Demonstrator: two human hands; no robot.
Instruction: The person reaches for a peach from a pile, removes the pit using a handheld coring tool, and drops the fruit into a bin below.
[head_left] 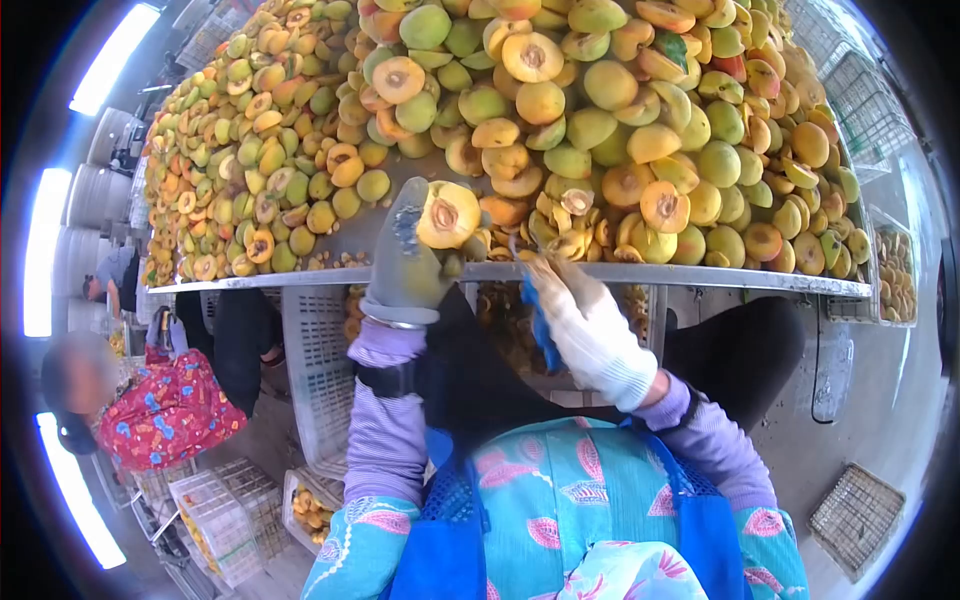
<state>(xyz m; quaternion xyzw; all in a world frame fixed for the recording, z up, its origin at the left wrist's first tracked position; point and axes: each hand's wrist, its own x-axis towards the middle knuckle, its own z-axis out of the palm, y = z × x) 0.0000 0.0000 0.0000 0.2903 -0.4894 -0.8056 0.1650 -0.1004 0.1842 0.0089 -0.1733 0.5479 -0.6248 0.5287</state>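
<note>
The halved fruit (447, 214) sits in the left hand (405, 262), cut face toward the camera, with a dark hollow showing in the middle of its orange flesh. The hand wears a grey glove, and its fingers are curled around the fruit from the left and from below, holding it just above the near edge of the table (690, 276). Just to the right, the right hand (585, 325), in a white glove, is closed around a tool with a blue handle (538, 322); the working end of the tool is hidden among the fruit pieces near the table edge, so its shape cannot be told. The two hands are near each other but not touching.

Beyond them, the table carries a large heap of fruit (560, 120), whole yellow-green pieces mixed with cut halves, rising toward the far side and spreading left and right. Under the table edge stands a white plastic crate (318, 370). At the near left a second person in a red flowered top (170, 410) stands beside more crates (225, 520), one holding fruit. A wire basket (855, 515) lies on the floor at the near right.
</note>
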